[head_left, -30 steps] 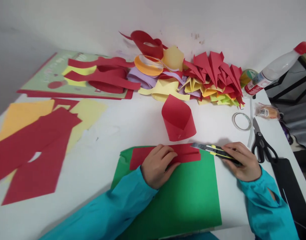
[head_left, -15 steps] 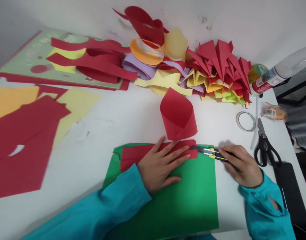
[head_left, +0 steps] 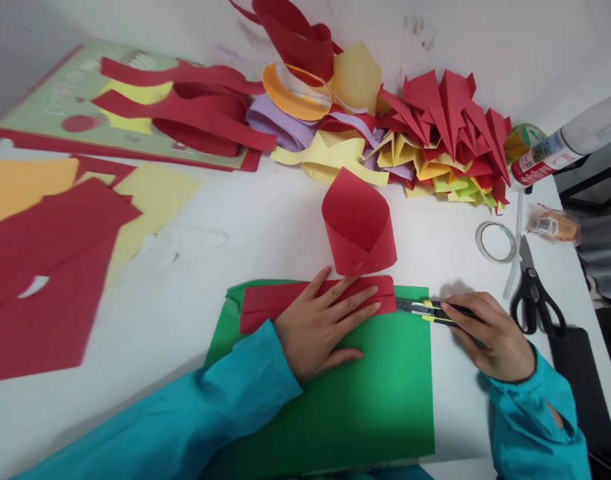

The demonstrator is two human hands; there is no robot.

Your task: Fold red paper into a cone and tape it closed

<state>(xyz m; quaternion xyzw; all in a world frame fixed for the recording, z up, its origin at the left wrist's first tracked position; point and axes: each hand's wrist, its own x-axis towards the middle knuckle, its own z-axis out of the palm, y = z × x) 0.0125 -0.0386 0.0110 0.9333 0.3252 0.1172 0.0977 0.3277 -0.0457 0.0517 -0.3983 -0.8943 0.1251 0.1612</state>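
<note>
My left hand [head_left: 325, 323] lies flat with spread fingers on a red paper strip [head_left: 270, 301], pressing it against a green sheet [head_left: 375, 407]. A lengthwise line runs along the strip, visible on both sides of my fingers. In my right hand [head_left: 492, 337] is a black and yellow utility knife [head_left: 430, 311], its blade out and pointing left. The blade tip is at the strip's right end, low over the green sheet. Just beyond the strip stands a red paper loop [head_left: 359, 227] with a pointed top.
Scissors [head_left: 535, 300], a tape roll [head_left: 495, 241] and a black flat object [head_left: 582, 387] lie at right. A glue bottle [head_left: 548, 157] leans behind. Folded paper pieces [head_left: 445, 120] line the wall. Red sheets [head_left: 60, 307] and a green-covered pad [head_left: 45, 107] are at left.
The utility knife has moved right with my right hand, its tip going from on the strip to the strip's right end. My left hand stays in place; the view has shifted slightly.
</note>
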